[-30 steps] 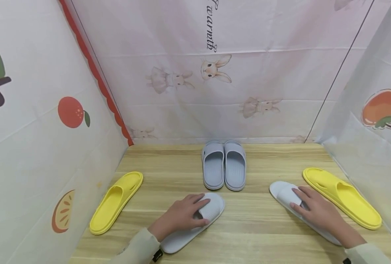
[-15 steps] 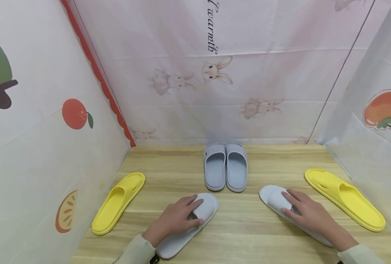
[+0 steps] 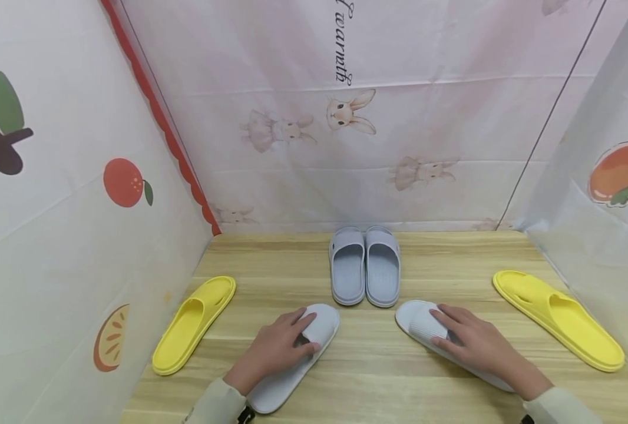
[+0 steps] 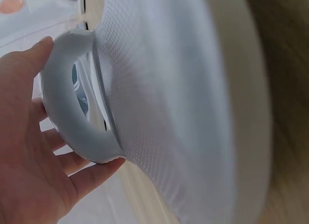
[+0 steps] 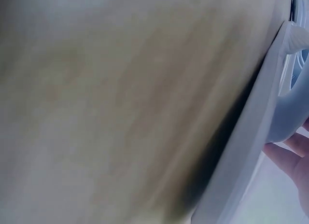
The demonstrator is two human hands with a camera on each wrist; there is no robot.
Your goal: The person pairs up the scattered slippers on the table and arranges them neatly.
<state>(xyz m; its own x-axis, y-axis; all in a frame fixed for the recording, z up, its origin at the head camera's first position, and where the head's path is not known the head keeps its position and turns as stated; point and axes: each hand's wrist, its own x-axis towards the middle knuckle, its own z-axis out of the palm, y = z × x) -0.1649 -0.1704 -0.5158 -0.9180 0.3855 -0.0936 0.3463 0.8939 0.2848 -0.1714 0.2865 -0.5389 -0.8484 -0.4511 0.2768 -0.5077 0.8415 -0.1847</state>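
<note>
My left hand [image 3: 274,353] grips a white slipper [image 3: 321,323] across its ribbed strap, thumb at one side and fingers at the other. In the left wrist view the strap [image 4: 60,84] arches between thumb and fingers, and the textured footbed [image 4: 145,89] stretches away to the right. To the right, my right hand [image 3: 478,344] holds the matching white slipper [image 3: 417,318] by its strap, its toe slanting toward the middle. A dark shadow lies along that slipper's edge [image 5: 241,161] in the right wrist view. Both heels are partly hidden by my hands and forearms.
A grey pair of slippers [image 3: 348,274] stands side by side at the back wall. One yellow slipper [image 3: 194,324] lies at the left, another [image 3: 558,321] at the right. Printed cloth walls [image 3: 293,194] enclose the wooden surface [image 3: 367,377] on three sides.
Both hands keep hold of the white slippers. The right one has slid left toward the middle; the left one has shifted slightly left. The grey and yellow slippers stay put.
</note>
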